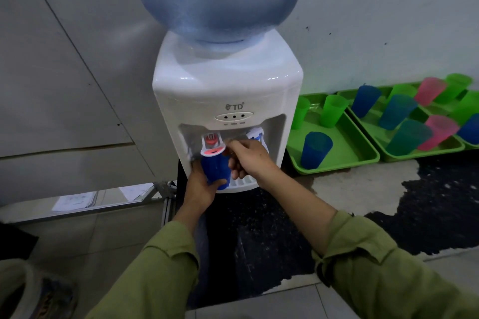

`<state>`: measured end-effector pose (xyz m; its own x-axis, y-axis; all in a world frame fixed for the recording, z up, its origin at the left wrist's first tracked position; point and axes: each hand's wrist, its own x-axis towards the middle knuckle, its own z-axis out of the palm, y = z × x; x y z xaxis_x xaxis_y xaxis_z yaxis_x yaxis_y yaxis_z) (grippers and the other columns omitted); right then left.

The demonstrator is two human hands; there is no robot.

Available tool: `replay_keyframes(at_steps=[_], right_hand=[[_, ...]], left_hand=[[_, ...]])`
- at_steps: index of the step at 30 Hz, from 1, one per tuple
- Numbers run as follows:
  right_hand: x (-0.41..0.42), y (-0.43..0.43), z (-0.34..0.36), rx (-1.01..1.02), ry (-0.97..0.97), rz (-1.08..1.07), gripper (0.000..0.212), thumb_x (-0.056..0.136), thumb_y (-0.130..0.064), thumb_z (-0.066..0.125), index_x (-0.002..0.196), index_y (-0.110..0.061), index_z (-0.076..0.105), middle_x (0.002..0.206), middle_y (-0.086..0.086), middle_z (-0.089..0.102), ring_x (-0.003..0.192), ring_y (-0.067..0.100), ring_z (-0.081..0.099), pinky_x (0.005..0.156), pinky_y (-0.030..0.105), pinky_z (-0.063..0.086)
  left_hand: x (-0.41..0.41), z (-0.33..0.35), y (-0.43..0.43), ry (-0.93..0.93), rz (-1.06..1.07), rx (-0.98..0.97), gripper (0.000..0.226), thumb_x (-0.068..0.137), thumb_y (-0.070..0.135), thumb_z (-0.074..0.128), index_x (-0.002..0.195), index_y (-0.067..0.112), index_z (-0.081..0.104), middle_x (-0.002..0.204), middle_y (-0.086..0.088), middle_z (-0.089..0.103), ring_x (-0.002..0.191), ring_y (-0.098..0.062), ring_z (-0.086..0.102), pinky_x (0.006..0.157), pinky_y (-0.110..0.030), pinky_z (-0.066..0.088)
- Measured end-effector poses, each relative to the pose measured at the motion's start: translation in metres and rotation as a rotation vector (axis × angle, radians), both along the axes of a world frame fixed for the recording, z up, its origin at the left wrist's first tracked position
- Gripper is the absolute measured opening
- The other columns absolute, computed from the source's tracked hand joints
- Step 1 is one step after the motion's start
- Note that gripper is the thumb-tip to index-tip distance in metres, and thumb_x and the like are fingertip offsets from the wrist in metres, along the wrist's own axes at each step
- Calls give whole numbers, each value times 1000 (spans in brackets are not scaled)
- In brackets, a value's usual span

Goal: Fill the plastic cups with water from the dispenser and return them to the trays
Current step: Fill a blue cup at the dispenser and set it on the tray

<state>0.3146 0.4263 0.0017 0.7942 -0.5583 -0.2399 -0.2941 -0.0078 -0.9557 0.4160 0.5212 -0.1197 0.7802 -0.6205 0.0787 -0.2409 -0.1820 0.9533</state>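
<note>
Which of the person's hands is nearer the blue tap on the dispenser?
Right. The right hand is just below and left of the blue tap; the left hand is farther left, gripping the blue cup under the red tap.

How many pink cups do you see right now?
2. The near pink cup stands at the front right of the second green tray from the dispenser. The far pink cup stands farther back. Others may sit past the frame's right edge.

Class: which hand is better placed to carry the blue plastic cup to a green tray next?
Probably the left hand: it grips the blue plastic cup, while the right hand is busy at the red-and-white tap lever.
</note>
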Motion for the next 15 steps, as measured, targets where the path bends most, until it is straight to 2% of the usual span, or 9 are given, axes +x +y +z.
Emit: replay_keyframes(at_steps=[2, 4, 5, 11, 15], right_hand=[[-4, -3, -8, -4, 20, -44, 27, 94, -24, 43, 79, -9, 59, 56, 5, 57, 43, 18, 53, 42, 22, 41], [-9, -9, -19, -28, 46, -94, 24, 94, -19, 42, 80, -7, 58, 56, 6, 56, 42, 19, 53, 40, 22, 41], [-12, -13, -24, -51, 64, -120, 24, 94, -18, 43, 80, -6, 58, 55, 7, 56, 41, 19, 52, 40, 22, 41], [-35, -44, -50, -364, 181, -289, 26, 91, -19, 47, 67, -9, 52, 55, 5, 56, 49, 21, 58, 54, 32, 47], [-40, -63, -56, -508, 241, -418, 21, 89, -24, 55, 77, -8, 49, 72, 9, 54, 70, 24, 52, 60, 29, 34]], left_hand=[[2, 0, 1, 3, 10, 33, 74, 68, -5, 76, 130, 1, 36, 123, -8, 54, 109, -17, 52, 77, -7, 43], [4, -2, 1, -11, 24, 81, 72, 68, 1, 79, 127, 2, 38, 126, -11, 55, 113, -24, 53, 84, -23, 42], [5, -2, 0, -16, 31, 100, 72, 68, 2, 79, 126, 2, 38, 126, -12, 55, 114, -25, 53, 86, -26, 41], [6, -2, -1, -55, 42, 157, 71, 68, 3, 79, 125, 3, 37, 126, -13, 55, 116, -27, 53, 92, -31, 43], [5, -1, 1, -31, 35, 147, 72, 67, 5, 80, 124, 7, 37, 123, -4, 54, 117, -26, 52, 97, -40, 45]])
